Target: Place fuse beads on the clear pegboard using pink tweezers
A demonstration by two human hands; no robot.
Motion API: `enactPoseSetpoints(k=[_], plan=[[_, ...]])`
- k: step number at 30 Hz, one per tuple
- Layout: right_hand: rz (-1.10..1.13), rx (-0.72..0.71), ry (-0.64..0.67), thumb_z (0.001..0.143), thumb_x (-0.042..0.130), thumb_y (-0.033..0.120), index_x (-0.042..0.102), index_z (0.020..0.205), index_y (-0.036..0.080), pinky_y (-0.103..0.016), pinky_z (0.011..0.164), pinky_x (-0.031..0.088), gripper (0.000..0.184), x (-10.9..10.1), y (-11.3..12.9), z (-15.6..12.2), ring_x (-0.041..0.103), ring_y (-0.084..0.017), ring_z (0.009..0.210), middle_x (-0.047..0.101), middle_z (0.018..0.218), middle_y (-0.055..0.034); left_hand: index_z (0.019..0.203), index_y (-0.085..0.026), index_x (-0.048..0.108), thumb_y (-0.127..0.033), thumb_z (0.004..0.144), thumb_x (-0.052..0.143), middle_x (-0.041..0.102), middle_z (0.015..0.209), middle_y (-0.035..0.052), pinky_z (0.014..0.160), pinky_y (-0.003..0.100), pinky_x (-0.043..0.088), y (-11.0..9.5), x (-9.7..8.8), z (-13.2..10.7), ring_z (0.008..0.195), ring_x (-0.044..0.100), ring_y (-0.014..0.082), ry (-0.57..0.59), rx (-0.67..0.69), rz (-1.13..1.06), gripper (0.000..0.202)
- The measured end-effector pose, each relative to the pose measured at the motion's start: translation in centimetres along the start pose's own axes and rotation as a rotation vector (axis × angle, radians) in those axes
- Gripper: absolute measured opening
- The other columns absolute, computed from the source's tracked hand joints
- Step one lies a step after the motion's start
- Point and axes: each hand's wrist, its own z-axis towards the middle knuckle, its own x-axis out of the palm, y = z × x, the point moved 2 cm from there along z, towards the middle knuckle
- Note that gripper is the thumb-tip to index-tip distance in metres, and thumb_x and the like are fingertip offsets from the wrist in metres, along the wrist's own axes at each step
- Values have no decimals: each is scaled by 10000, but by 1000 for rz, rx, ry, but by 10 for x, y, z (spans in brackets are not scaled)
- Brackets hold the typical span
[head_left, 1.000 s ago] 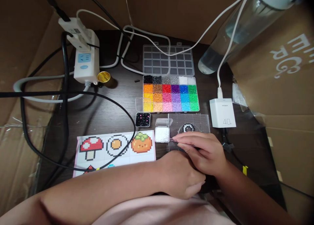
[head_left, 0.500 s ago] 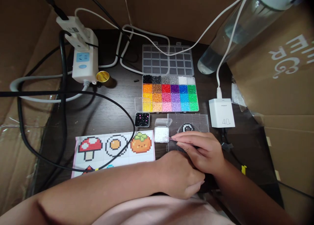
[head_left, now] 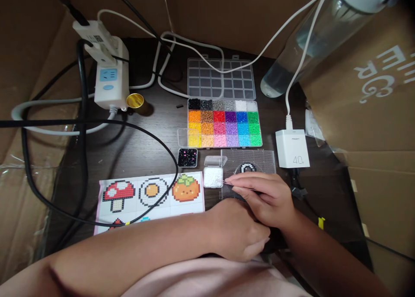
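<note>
One pair of tweezers (head_left: pixel 227 182), pinched in the right hand (head_left: pixel 269 197), seemingly picks at white beads (head_left: pixel 213 174); lifting one needs steadiness. Whether the left hand (head_left: pixel 239 228) holds anything, I cannot tell.

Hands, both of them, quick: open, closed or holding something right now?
Left hand: closed, curled; can't tell if anything's inside.
Right hand: closed, holding tweezers, tips by the white beads.

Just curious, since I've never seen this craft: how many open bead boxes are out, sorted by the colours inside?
Large box of many colours: 1
Small box of mostly black beads: 1
Small box of white beads: 1
Total: 3
</note>
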Motion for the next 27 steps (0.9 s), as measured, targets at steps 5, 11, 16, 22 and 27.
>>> enactPoseSetpoints(k=[5, 11, 16, 22, 27], plan=[[-1, 20, 8, 836, 617, 42, 762, 898, 175, -249, 741, 639, 206, 1, 0, 1, 763, -171, 814, 787, 873, -74, 661, -213, 634, -292, 845, 564, 627, 588, -6, 451, 324, 274, 0, 1, -1, 514, 537, 164, -2, -16, -20, 212], [-15, 32, -15, 834, 628, 55, 767, 917, 193, -269, 750, 643, 212, -2, 0, 1, 765, -183, 820, 789, 883, -67, 654, -207, 632, -293, 852, 548, 628, 597, -2, 457, 329, 288, 1, 3, -1, 535, 545, 171, -20, -7, -55, 232], [-13, 31, -9, 833, 631, 53, 764, 911, 187, -269, 751, 642, 205, -2, 1, 0, 763, -182, 822, 788, 883, -73, 645, -208, 641, -280, 839, 548, 624, 597, 2, 463, 338, 283, 1, 1, 0, 531, 525, 176, -27, 1, -48, 227], [-4, 19, -2, 839, 621, 52, 760, 916, 187, -268, 744, 645, 209, 0, 0, 0, 763, -176, 825, 788, 887, -69, 636, -207, 646, -278, 827, 561, 617, 584, 3, 469, 343, 282, 2, 1, 0, 523, 515, 176, -45, 10, -44, 220], [-2, 29, -3, 841, 624, 64, 765, 918, 198, -274, 739, 648, 209, 0, -1, 1, 764, -181, 820, 789, 889, -64, 654, -212, 638, -292, 841, 544, 607, 581, 2, 460, 332, 257, 1, 3, -1, 520, 517, 173, -31, -12, -44, 224]])
